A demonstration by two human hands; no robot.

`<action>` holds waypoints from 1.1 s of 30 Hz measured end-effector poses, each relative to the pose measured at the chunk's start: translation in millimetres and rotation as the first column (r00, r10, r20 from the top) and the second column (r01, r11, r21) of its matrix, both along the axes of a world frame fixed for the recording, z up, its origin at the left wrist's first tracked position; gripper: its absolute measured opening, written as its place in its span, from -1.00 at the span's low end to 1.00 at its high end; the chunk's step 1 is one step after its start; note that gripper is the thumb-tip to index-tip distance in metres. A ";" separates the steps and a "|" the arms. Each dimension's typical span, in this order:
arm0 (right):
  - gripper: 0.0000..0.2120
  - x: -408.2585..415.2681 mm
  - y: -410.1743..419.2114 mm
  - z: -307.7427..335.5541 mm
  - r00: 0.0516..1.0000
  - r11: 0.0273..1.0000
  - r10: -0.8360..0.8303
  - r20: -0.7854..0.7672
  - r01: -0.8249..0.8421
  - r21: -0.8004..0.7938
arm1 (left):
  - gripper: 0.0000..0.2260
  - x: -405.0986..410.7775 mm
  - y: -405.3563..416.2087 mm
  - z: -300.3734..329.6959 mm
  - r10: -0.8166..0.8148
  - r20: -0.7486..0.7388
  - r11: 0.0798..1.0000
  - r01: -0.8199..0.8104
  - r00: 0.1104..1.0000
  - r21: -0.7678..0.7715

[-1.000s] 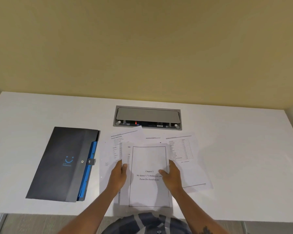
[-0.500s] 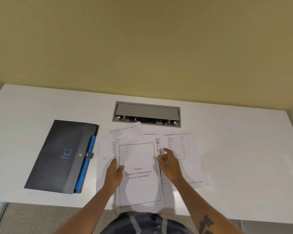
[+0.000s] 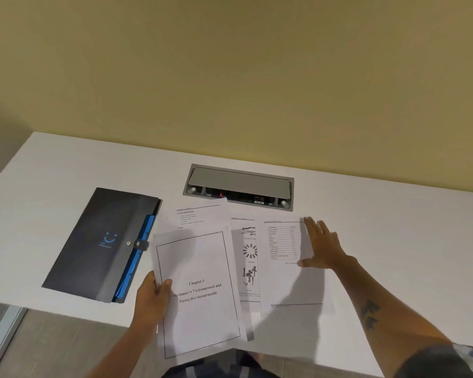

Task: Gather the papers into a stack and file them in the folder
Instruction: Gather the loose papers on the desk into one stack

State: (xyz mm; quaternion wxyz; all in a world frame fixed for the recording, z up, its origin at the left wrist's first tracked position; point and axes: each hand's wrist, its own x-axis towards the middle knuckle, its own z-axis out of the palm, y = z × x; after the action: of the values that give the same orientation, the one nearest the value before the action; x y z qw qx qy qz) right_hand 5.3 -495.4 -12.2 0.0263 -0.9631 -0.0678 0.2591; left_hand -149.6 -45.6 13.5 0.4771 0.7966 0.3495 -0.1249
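Papers lie fanned across the white counter [image 3: 393, 227] in front of a person. The left hand [image 3: 152, 298] grips the left edge of the title page [image 3: 200, 290], its near end hanging past the counter's front edge. The right hand [image 3: 324, 248], fingers spread wide, rests flat on the table sheet [image 3: 287, 268] at the right. A closed dark folder [image 3: 101, 241] lies just left of the papers, a grey cable hatch [image 3: 241, 184] behind them.
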 end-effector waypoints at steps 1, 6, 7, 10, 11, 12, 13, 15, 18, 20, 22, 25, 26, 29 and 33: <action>0.38 0.2 -1.5 -6.3 1.000 1.000 0.023 -0.009 -0.023 -0.020 | -0.89 -4.2 -1.3 3.3 0.010 0.005 1.000 -0.010 1.000 0.001; 0.28 -17.8 1.9 -14.0 0.999 1.000 0.006 0.043 -0.007 0.005 | -0.88 -17.6 -9.8 10.7 0.067 0.034 0.998 -0.068 0.997 0.008; 0.24 -22.6 3.2 -13.2 0.998 0.999 -0.016 0.064 0.013 0.040 | -0.88 -19.4 -12.3 10.8 0.082 0.035 0.997 -0.082 0.996 0.001; 0.12 -42.6 8.7 -12.1 0.977 0.966 -0.166 0.134 0.134 0.220 | -0.87 -24.8 -18.9 10.2 0.098 0.027 0.995 -0.098 0.995 -0.012; 0.09 -50.5 10.3 -13.3 0.960 0.943 -0.240 0.141 0.196 0.269 | -0.86 -25.8 -20.8 10.0 0.097 0.026 0.995 -0.096 0.995 -0.015; 0.07 -59.1 11.6 -14.2 0.939 0.919 -0.313 0.146 0.260 0.297 | -0.85 -26.6 -22.7 9.8 0.096 0.026 0.995 -0.096 0.995 -0.021; 0.07 -68.0 12.7 -15.1 0.914 0.894 -0.379 0.141 0.323 0.310 | -0.84 -26.4 -25.5 11.3 0.099 0.031 0.995 -0.098 0.995 -0.033; 0.08 -84.5 13.5 -14.6 0.853 0.820 -0.513 0.095 0.455 0.348 | -0.83 -25.4 -29.9 15.8 0.108 0.047 0.993 -0.105 0.993 -0.063; 0.03 -102.9 12.9 -13.2 0.741 0.671 -0.672 -0.005 0.611 0.421 | -0.81 -23.0 -33.1 18.9 0.114 0.042 0.988 -0.109 0.993 -0.110; -0.09 -110.9 10.5 -12.4 0.651 0.541 -0.754 -0.085 0.689 0.482 | -0.77 -21.1 -33.4 19.9 0.089 0.030 0.989 -0.085 0.996 -0.120; -0.42 -117.7 6.9 -12.8 0.600 0.438 -0.787 -0.144 0.708 0.554 | -0.75 -19.1 -33.0 20.3 0.074 0.025 0.986 -0.069 0.997 -0.150; -0.82 -127.6 0.9 -11.9 0.587 0.368 -0.788 -0.183 0.689 0.624 | -0.74 -16.1 -31.9 22.1 0.065 0.018 0.971 -0.059 0.998 -0.233; -0.85 -130.7 0.8 -8.0 0.583 0.341 -0.788 -0.199 0.683 0.646 | -0.73 -14.5 -31.7 22.0 0.062 0.014 0.963 -0.056 0.998 -0.262; -0.88 -135.6 4.9 11.8 0.578 0.246 -0.772 -0.264 0.655 0.714 | -0.72 -9.1 -32.2 22.1 0.047 -0.003 0.954 -0.046 0.999 -0.298; -0.91 -138.3 25.6 41.4 0.594 0.116 -0.695 -0.404 0.648 0.753 | -0.79 -1.7 -35.0 24.9 0.010 -0.036 0.957 -0.020 0.999 -0.289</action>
State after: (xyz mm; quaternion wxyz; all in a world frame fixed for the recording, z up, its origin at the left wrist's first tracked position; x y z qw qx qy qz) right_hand -132.9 -469.8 29.2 0.6062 -0.7429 0.2549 0.1250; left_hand -151.4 -80.6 38.4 0.5835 0.7133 0.3417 -0.1846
